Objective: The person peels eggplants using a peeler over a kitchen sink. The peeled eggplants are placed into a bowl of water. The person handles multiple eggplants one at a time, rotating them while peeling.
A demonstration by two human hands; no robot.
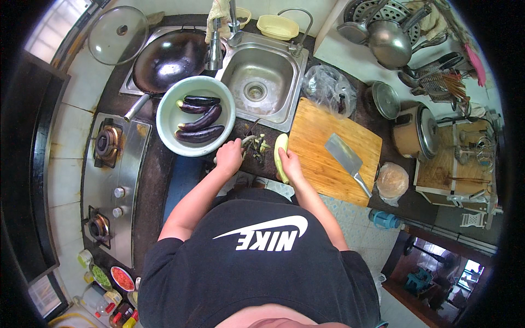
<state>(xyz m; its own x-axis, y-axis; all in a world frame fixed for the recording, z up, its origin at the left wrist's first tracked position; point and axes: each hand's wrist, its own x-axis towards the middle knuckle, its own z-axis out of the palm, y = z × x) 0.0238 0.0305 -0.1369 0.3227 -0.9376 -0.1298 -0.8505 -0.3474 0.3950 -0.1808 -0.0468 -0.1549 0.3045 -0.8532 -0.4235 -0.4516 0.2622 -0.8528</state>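
My left hand (229, 156) is closed around a slim, greyish curved tool (247, 140), possibly a peeler, just right of the basin. In my right hand (291, 165) is a long, pale green peeled eggplant (280, 152), upright in the picture beside the cutting board's left edge. Dark and pale peelings (261, 146) lie on the counter between the hands. Several purple eggplants (201, 134) rest in water in a pale green basin (160, 123). A cleaver (343, 154) lies flat on the wooden cutting board (311, 172).
Behind the basin are a wok (172, 61) and a steel sink (262, 78). A gas stove (119, 164) is at left. A plastic bag (328, 88), a pot lid (385, 100), a rice cooker (418, 131) and another bagged item (392, 182) stand around the board.
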